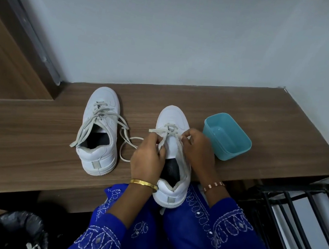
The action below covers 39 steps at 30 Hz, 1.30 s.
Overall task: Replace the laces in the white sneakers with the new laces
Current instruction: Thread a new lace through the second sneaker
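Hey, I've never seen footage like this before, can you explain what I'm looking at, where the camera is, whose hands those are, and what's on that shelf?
There is no machine here. The one picture comes from a camera worn on a person's head, looking down at their own hands. A wooden ledge against the wall carries two white sneakers and an empty teal tub. The far sneaker stands alone, its grey laces loosened and trailing. The near sneaker is being worked on: the left hand and the right hand each pinch part of its lace. Blue embroidered sleeves and bracelets show below.
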Each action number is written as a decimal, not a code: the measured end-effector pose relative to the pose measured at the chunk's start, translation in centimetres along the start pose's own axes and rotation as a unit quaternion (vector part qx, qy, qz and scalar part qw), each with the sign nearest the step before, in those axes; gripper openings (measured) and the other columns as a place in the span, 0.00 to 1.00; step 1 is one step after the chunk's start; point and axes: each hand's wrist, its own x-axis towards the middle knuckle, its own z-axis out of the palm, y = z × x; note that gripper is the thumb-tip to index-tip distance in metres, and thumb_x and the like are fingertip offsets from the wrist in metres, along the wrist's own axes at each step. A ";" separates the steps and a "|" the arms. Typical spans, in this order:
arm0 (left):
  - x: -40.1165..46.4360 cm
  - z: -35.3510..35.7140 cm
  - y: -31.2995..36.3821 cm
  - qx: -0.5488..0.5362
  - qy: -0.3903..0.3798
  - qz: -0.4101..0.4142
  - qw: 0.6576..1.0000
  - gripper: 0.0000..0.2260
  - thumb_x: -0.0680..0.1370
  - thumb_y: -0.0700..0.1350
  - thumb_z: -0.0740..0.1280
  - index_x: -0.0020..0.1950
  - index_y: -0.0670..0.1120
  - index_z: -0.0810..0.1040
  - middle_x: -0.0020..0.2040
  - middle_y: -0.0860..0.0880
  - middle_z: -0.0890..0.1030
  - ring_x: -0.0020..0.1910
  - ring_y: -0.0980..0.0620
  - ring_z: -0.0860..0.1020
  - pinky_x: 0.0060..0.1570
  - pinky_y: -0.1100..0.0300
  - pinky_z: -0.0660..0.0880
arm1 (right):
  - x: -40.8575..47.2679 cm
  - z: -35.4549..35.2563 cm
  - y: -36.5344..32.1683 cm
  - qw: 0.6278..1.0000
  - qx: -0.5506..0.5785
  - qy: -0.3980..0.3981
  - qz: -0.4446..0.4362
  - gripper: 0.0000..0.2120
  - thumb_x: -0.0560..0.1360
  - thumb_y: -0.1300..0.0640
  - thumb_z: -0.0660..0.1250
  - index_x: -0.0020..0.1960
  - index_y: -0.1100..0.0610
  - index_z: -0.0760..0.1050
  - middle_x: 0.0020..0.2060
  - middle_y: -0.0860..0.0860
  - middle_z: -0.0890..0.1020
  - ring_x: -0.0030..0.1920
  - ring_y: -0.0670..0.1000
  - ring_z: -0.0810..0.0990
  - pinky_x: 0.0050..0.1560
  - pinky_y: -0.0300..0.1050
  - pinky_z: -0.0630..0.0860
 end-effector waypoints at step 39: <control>0.4 -0.3 -0.8 -0.145 0.003 -0.045 0.988 0.14 0.78 0.48 0.64 0.33 0.46 0.67 0.26 0.55 0.69 0.27 0.57 0.67 0.32 0.58 0.66 | -0.7 -2.1 -2.3 0.964 0.255 -0.032 0.066 0.09 0.75 0.67 0.60 0.51 0.56 0.71 0.30 0.48 0.80 0.22 0.42 0.70 0.26 0.34 0.69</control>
